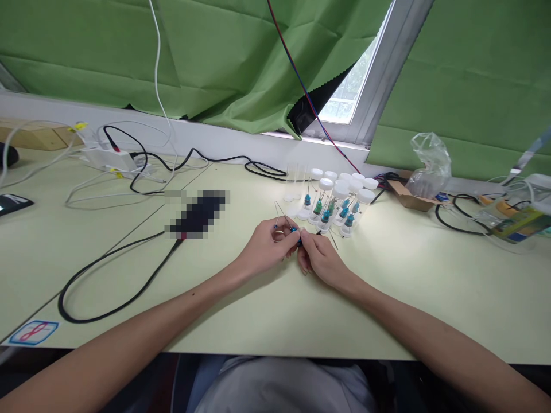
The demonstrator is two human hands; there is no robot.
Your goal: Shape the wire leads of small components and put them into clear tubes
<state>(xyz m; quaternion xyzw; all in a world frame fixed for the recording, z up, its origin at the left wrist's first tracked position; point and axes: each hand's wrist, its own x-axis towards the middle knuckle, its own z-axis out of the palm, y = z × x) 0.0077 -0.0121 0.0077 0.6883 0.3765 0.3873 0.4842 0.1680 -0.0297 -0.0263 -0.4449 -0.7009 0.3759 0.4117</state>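
Note:
Close together over the table, my left hand (267,245) and my right hand (322,259) meet at the fingertips. Both pinch a small blue piece with thin bent metal wire (293,229); its exact kind is not clear, and fingers cover much of it. A wire loop with a small blue end rises above my left fingers. Just beyond my hands stand several clear tubes with white caps (341,188). Blue and green pieces with thin metal stems (326,216) show inside them. A thin dark rod (334,240) lies by my right hand.
Uncapped clear tubes (291,179) stand left of the capped ones. A blurred black device (198,215) with a looped black cable (64,287) lies to the left. Behind are a white power strip (112,160) and cords. At right sits a cardboard box (408,196) with a plastic bag (430,166).

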